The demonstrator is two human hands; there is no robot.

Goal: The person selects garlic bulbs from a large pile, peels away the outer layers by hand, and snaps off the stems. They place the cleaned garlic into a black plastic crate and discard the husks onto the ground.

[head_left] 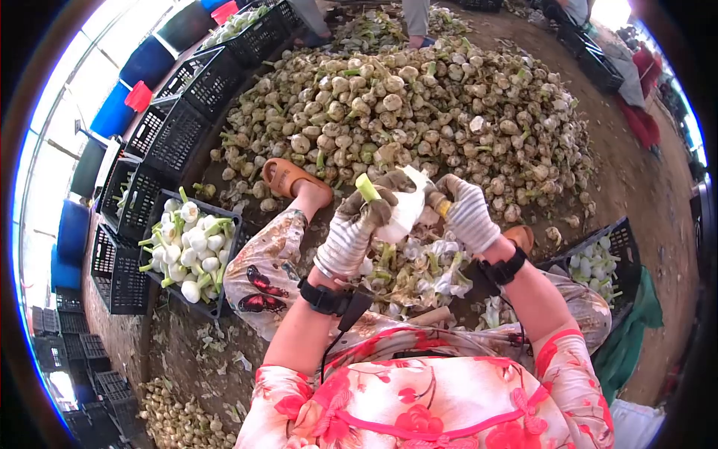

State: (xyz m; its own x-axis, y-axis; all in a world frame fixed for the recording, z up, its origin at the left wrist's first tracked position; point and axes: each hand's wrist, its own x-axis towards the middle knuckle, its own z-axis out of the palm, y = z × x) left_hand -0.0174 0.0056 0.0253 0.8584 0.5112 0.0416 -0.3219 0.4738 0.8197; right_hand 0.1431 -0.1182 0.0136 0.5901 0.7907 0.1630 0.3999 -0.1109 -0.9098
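Observation:
My left hand (360,221), in a striped glove with dirty grey fingers, grips a garlic bulb (402,215) whose short green stem (366,187) sticks up past the fingers. White papery garlic skin (416,179) stands away from the bulb towards my right hand (464,209). That hand, gloved the same way, has its fingers closed on the skin at the bulb's side. A small yellowish piece (443,208) shows at its fingers; I cannot tell what it is. Beneath both hands, between the legs, lies a heap of peeled skins and stem ends (419,273).
A large pile of unpeeled garlic (419,112) spreads ahead. On the left stands a black crate (236,251) of white bulbs; another crate (630,254) of bulbs is at the right. More crates (176,135) line the left side. People's legs (416,19) show behind the pile.

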